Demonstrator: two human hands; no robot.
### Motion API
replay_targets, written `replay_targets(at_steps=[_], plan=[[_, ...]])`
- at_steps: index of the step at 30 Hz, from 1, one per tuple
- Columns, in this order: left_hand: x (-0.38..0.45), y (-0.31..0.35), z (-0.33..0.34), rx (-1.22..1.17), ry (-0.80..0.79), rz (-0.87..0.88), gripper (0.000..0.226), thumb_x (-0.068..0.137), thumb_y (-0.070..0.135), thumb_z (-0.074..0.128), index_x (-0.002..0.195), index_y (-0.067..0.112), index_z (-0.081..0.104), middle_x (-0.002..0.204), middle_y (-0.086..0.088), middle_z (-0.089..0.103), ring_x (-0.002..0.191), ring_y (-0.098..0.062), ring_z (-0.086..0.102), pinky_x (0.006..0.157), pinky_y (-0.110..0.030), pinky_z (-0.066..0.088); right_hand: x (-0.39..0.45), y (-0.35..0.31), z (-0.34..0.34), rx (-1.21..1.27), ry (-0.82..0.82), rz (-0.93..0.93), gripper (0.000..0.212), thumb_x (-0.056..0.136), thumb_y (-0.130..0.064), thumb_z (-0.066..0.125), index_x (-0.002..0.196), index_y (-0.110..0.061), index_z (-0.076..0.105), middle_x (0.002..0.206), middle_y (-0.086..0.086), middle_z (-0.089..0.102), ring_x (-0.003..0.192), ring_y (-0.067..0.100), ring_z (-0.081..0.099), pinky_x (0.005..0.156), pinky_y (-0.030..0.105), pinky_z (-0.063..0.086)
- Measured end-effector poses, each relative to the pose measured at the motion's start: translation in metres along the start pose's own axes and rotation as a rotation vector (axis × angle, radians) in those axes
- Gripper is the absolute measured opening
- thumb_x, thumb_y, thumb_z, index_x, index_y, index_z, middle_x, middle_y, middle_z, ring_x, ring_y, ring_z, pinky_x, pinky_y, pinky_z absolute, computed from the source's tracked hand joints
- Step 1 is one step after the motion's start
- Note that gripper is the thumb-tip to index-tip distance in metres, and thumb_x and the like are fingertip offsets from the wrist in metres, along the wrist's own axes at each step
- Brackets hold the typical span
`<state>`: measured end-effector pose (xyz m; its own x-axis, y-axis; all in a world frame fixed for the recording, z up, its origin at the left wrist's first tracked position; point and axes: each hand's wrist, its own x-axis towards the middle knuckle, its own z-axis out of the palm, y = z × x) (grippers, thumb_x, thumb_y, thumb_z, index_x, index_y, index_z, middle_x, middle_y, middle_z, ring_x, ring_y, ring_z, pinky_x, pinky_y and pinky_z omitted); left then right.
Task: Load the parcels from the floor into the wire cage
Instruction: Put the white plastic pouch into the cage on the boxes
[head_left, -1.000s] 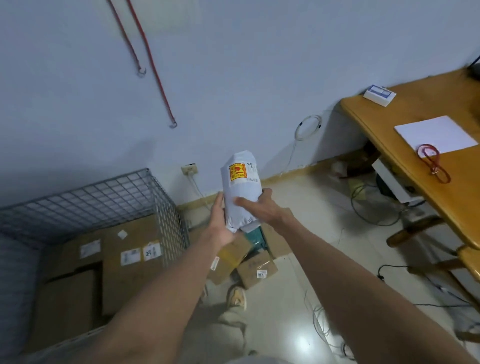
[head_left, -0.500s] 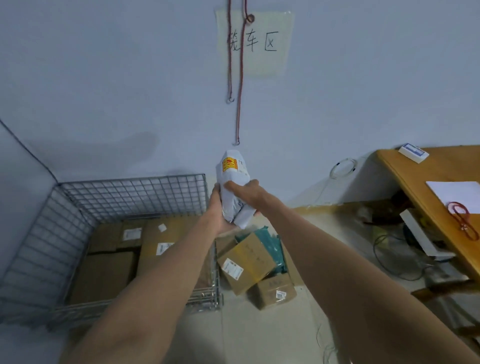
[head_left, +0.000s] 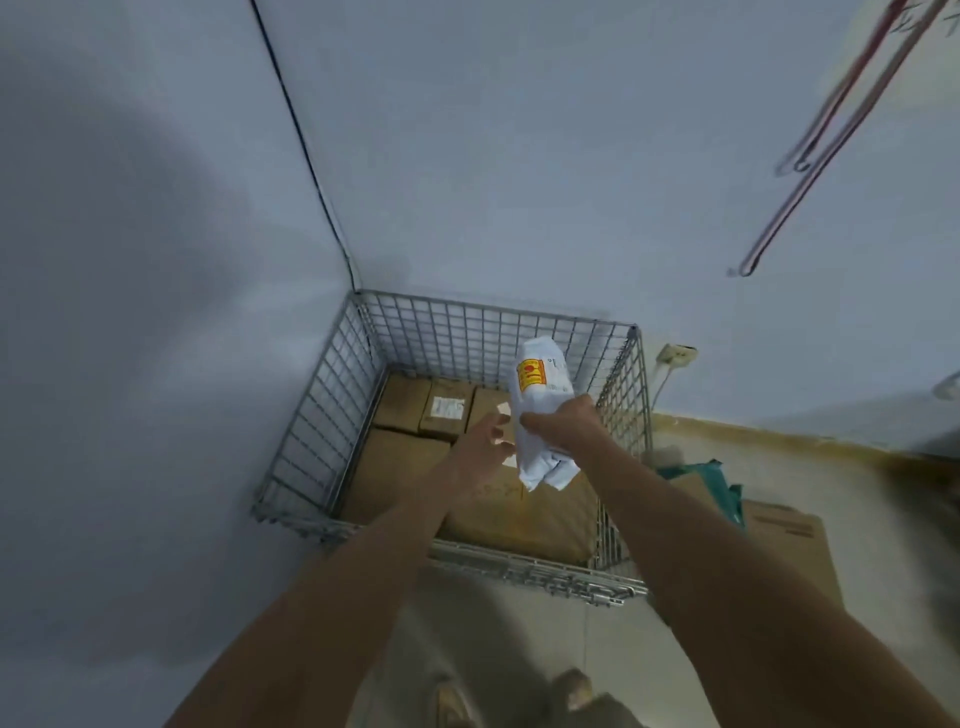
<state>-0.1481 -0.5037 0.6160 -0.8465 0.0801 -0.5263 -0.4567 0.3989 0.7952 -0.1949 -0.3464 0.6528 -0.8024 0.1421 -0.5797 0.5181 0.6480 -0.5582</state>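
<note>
White parcel (head_left: 540, 410) — yellow-red label, text unreadable — right hand (head_left: 563, 423) grips.

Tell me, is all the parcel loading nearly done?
Partly. Several brown boxes already lie in the wire cage. The right hand holds a white parcel over the cage, and the left hand is open beside it. A cardboard box and a teal bag wait on the floor.
</note>
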Motion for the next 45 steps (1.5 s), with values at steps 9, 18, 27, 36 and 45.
replay_targets(at_steps=[9, 18, 27, 36, 45], plan=[[0.047, -0.054, -0.058, 0.287, -0.172, -0.088, 0.064, 0.101, 0.029, 0.059, 0.158, 0.026, 0.031, 0.156, -0.006, 0.043, 0.131, -0.027, 0.053, 0.088, -0.032, 0.042, 0.117, -0.015, 0.096, -0.156, -0.137, 0.038, 0.123, 0.050, -0.064, 0.083, 0.146, -0.010, 0.029, 0.138, 0.013, 0.054, 0.120, 0.034, 0.059, 0.090, 0.042, 0.054], [0.132, -0.160, -0.148, 0.626, -0.288, -0.277, 0.059, 0.106, 0.038, 0.049, 0.157, 0.013, 0.033, 0.157, -0.009, 0.042, 0.137, -0.029, 0.048, 0.104, -0.038, 0.043, 0.189, -0.065, 0.170, -0.496, -0.119, -0.185, 0.102, 0.068, -0.048, 0.084, 0.147, -0.016, 0.027, 0.134, 0.015, 0.053, 0.117, 0.037, 0.056, 0.090, 0.050, 0.053], [0.295, -0.304, -0.197, 0.870, -0.244, -0.215, 0.051, 0.101, 0.031, 0.051, 0.148, 0.013, 0.044, 0.142, -0.011, 0.054, 0.120, -0.028, 0.058, 0.096, -0.043, 0.053, 0.332, -0.053, 0.308, -0.621, -0.096, -0.227, 0.089, 0.070, -0.043, 0.085, 0.141, -0.020, 0.037, 0.128, 0.009, 0.057, 0.112, 0.032, 0.058, 0.090, 0.046, 0.052], [0.436, -0.420, -0.197, 1.222, -0.240, -0.066, 0.058, 0.106, 0.042, 0.036, 0.153, 0.008, 0.036, 0.156, -0.016, 0.041, 0.140, -0.034, 0.042, 0.112, -0.050, 0.037, 0.469, -0.004, 0.440, -0.614, -0.106, -0.323, 0.093, 0.072, -0.037, 0.084, 0.148, -0.018, 0.034, 0.134, 0.016, 0.054, 0.117, 0.041, 0.053, 0.089, 0.048, 0.049], [0.511, -0.472, -0.219, 0.990, -0.330, -0.172, 0.055, 0.110, 0.046, 0.019, 0.138, 0.015, 0.054, 0.133, -0.015, 0.061, 0.120, -0.030, 0.058, 0.104, -0.045, 0.044, 0.521, 0.003, 0.464, -0.723, -0.331, -0.436, 0.104, 0.070, -0.044, 0.088, 0.151, -0.018, 0.029, 0.141, 0.014, 0.053, 0.122, 0.037, 0.055, 0.097, 0.049, 0.051]])
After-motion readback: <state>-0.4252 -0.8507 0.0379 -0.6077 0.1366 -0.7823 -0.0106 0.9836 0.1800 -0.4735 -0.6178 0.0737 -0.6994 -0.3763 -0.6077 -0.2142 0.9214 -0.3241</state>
